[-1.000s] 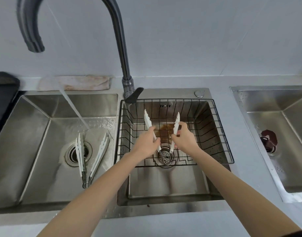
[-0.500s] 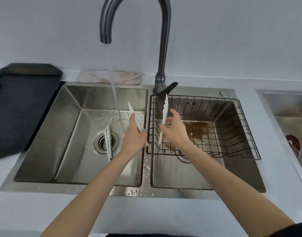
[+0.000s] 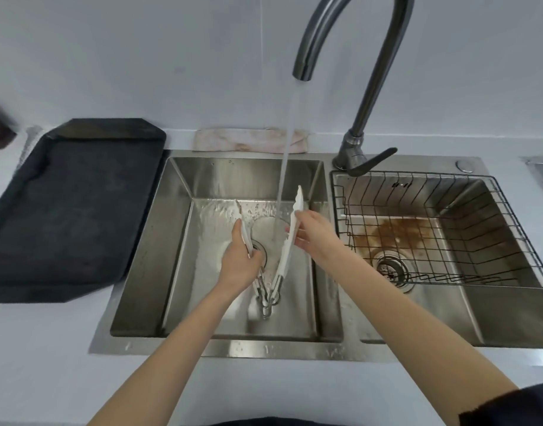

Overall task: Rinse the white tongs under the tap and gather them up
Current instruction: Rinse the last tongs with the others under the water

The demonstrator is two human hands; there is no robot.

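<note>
Over the left basin [image 3: 159,241] of the sink, the white tongs [image 3: 287,247] spread in a V, metal hinge near the front edge, tips toward the back wall. The left hand [image 3: 238,265] curls round one arm, the right hand [image 3: 314,236] pinches the other. Wet plastic probably handles light, stiff and slippery (mid-arm holds seem safest), while the tap [image 3: 350,56] pours between them.
</note>
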